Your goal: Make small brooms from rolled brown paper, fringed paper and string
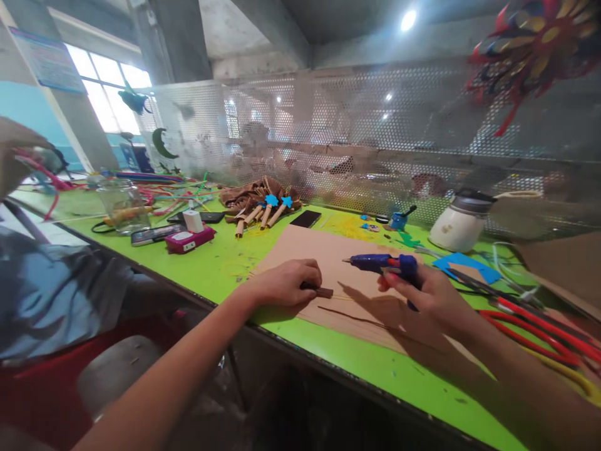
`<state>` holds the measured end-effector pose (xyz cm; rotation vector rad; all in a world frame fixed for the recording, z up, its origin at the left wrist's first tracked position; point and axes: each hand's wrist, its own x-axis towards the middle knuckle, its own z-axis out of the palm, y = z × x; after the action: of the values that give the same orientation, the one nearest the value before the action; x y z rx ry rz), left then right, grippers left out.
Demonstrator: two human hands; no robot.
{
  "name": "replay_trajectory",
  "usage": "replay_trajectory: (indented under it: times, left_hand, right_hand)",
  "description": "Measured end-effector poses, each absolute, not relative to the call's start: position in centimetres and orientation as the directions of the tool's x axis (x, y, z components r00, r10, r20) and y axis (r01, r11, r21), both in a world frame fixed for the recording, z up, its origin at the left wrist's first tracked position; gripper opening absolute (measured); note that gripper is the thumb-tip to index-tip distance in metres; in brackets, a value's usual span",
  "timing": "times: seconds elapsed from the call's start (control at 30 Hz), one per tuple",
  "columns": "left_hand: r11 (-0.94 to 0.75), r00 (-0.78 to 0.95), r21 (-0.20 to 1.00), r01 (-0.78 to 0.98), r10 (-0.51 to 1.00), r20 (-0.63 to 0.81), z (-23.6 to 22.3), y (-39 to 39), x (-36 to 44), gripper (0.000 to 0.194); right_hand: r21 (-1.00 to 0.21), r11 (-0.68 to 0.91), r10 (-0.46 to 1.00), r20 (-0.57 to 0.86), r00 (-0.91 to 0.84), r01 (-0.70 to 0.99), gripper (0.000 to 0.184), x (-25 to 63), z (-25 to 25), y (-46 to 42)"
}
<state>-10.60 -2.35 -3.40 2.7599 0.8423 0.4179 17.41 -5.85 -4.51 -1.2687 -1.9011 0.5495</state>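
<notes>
A green table point(220, 263) is carrying a brown cardboard sheet point(323, 250). Above it, the right hand point(434, 297) is gripping a blue glue gun point(382, 263), fingers wrapped around its handle. The left hand point(286, 283) is resting on the sheet, fingers pinching a small brown stick point(323, 292).
</notes>
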Motion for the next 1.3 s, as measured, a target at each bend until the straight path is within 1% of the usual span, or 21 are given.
replay_trajectory:
  times: [0.07, 0.27, 0.37, 0.47, 0.6, 0.83, 1.0, 1.17, 1.3]
  left_hand:
    - [-0.810, 0.797, 0.296, 0.506, 0.570, 0.200, -3.5, -2.3, -10.6, 0.017]
    - [-0.801, 0.787, 0.310, 0.511, 0.582, 0.206, -3.6, -2.2, -10.7, 0.016]
    - [-0.800, 0.786, 0.321, 0.507, 0.582, 0.209, -3.7, -2.2, -10.7, 0.015]
    - [-0.803, 0.789, 0.334, 0.495, 0.576, 0.215, -3.8, -2.0, -10.8, 0.014]
    - [-0.807, 0.793, 0.342, 0.481, 0.567, 0.221, -3.9, -1.8, -10.9, 0.012]
    - [-0.805, 0.789, 0.331, 0.493, 0.574, 0.220, -4.0, -1.8, -10.9, 0.012]
    - [-0.801, 0.788, 0.331, 0.498, 0.578, 0.213, -3.8, -1.9, -10.8, 0.012]
    - [-0.802, 0.793, 0.342, 0.490, 0.572, 0.207, -3.7, -1.9, -10.8, 0.012]
    - [-0.799, 0.787, 0.358, 0.484, 0.576, 0.222, -3.9, -1.8, -10.9, 0.012]
  right_hand:
    - [-0.707, 0.418, 0.908, 0.332, -0.254, 0.570, 0.034, 17.4, -3.8, -6.4]
    - [-0.653, 0.403, 0.914, 0.248, -0.322, 0.641, 0.037, 17.2, -2.2, -7.6]
    - [-0.649, 0.381, 0.918, 0.185, -0.350, 0.658, 0.037, 16.8, -2.1, -7.8]
    - [-0.641, 0.380, 0.916, 0.161, -0.367, 0.667, 0.036, 16.3, -2.6, -7.8]
    - [-0.660, 0.399, 0.901, 0.152, -0.406, 0.637, 0.034, 15.9, -3.2, -7.7]
    - [-0.701, 0.384, 0.913, 0.191, -0.361, 0.601, 0.028, 15.2, -3.1, -8.0]
    - [-0.683, 0.387, 0.914, 0.195, -0.355, 0.620, 0.029, 15.4, -3.6, -7.7]
    - [-0.625, 0.415, 0.905, 0.208, -0.371, 0.662, 0.032, 15.5, -3.8, -7.4]
    - [-0.630, 0.428, 0.901, 0.241, -0.361, 0.648, 0.032, 15.6, -3.9, -7.3]
